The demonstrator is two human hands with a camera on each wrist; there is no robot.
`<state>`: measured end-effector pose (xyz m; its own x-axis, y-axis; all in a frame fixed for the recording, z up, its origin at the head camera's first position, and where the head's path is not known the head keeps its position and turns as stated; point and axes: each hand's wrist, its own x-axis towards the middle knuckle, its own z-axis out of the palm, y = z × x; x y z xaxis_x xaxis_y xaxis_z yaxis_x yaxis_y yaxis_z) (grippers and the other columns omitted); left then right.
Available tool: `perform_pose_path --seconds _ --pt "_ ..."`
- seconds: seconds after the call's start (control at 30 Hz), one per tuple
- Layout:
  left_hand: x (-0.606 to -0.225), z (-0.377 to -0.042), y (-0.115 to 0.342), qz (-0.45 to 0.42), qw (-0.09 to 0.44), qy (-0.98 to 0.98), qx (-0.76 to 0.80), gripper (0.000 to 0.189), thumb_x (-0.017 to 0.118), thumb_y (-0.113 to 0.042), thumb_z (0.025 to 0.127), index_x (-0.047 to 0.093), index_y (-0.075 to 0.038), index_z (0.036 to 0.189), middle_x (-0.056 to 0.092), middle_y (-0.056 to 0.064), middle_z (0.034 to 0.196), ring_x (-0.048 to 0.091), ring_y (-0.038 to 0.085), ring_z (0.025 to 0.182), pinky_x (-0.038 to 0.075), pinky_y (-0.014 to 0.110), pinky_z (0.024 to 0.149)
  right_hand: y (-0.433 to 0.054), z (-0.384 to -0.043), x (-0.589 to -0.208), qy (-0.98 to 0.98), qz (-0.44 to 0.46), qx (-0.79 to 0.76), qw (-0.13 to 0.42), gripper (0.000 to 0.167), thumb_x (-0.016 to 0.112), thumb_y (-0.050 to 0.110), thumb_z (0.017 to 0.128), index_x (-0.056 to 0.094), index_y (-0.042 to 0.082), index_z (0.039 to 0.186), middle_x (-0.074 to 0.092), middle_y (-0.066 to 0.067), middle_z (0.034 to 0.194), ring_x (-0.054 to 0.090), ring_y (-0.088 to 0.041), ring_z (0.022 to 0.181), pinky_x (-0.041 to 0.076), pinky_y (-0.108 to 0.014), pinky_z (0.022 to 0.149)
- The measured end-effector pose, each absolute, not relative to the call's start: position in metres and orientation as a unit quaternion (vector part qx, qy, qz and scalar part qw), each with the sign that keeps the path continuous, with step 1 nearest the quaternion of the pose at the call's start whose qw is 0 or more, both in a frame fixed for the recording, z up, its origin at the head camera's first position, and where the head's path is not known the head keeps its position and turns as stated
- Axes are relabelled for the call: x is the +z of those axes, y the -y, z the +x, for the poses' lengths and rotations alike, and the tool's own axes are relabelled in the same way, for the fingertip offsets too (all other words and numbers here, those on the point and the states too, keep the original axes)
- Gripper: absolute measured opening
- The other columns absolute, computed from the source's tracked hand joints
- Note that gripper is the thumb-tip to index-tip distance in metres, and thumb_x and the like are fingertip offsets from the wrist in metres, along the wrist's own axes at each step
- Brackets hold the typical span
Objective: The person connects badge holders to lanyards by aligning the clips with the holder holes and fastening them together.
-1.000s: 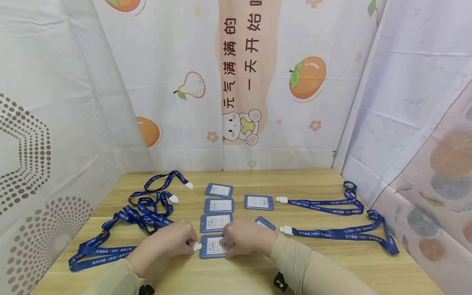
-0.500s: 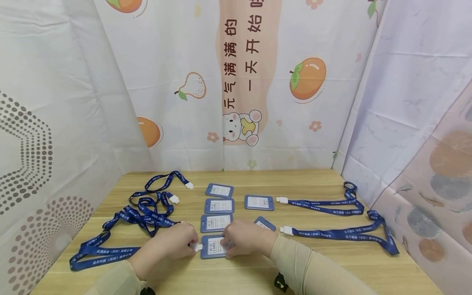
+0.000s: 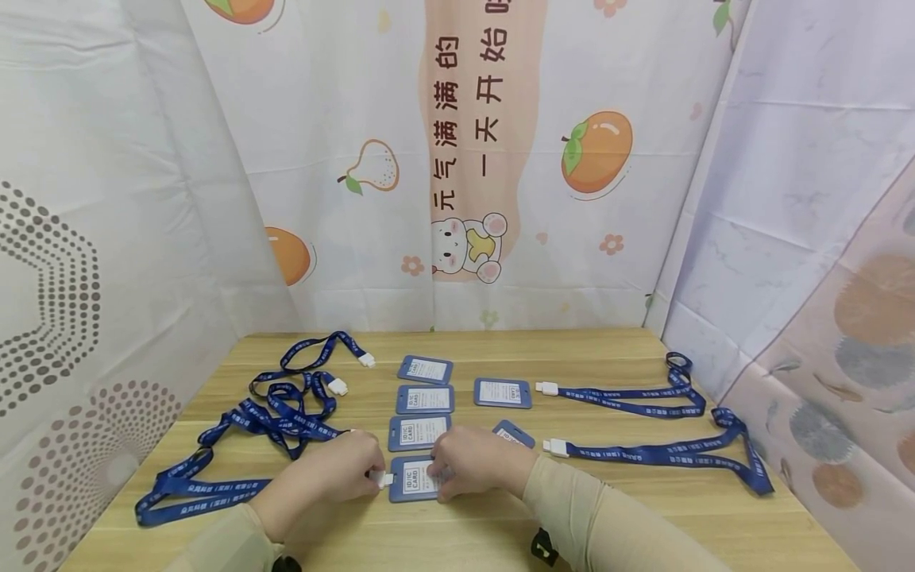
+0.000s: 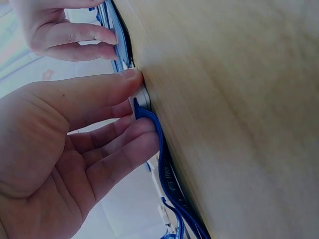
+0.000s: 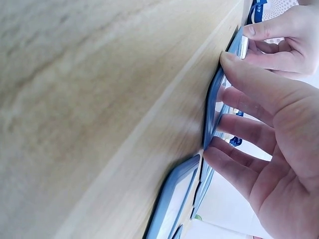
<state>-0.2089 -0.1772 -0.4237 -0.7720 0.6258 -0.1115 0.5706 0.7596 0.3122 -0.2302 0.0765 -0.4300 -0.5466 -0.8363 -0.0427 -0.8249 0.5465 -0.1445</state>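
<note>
My left hand (image 3: pixel 345 467) pinches the white plastic clip (image 4: pixel 141 94) of a blue lanyard (image 4: pixel 167 172) between thumb and fingers, low over the table. The clip's tip sits right at the slotted left end of a blue ID card holder (image 3: pixel 415 489). My right hand (image 3: pixel 477 463) grips that holder, its thumb on the near edge and its fingers on the far side. In the right wrist view the holder (image 5: pixel 214 107) lies close over the wood, and its right end is hidden under my fingers in the head view.
Beyond it, more card holders (image 3: pixel 420 433) lie in a column. To the right are two holders (image 3: pixel 503 392), one partly hidden by my hand, and two lanyards (image 3: pixel 658 453) with white clips. Tangled lanyards (image 3: pixel 286 409) cover the table's (image 3: pixel 429 540) left side. Printed curtains hang behind.
Both hands stay almost in place, still on the clip and the card holder. The left hand and the holder have shifted very slightly to the right since the first frame.
</note>
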Motion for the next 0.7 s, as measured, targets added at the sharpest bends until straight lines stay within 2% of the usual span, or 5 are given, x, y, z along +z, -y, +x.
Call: perform_pose_path --seconds 0.23,0.7 --pt "-0.4249 -0.2108 0.1767 0.327 0.098 -0.932 0.125 0.015 0.079 -0.010 0.083 0.073 -0.022 0.074 0.053 -0.014 0.074 0.048 0.005 0.067 0.044 0.024 0.061 -0.0756 -0.2294 -0.4280 -0.880 -0.469 -0.054 0.051 0.036 0.087 0.037 0.079 0.079 0.022 0.112 0.074 0.009 0.109 0.066 -0.004 0.101 0.052 -0.019 0.089" --pt "-0.4244 -0.2108 0.1744 0.329 0.092 -0.930 0.136 0.020 0.078 -0.008 0.081 0.070 -0.022 0.069 0.053 -0.014 0.066 0.048 0.004 0.059 0.043 0.023 0.053 -0.0752 -0.2320 -0.4323 -0.885 -0.456 -0.068 0.059 0.036 0.088 0.036 0.079 0.080 0.022 0.111 0.073 0.007 0.114 0.066 -0.007 0.108 0.052 -0.022 0.093"
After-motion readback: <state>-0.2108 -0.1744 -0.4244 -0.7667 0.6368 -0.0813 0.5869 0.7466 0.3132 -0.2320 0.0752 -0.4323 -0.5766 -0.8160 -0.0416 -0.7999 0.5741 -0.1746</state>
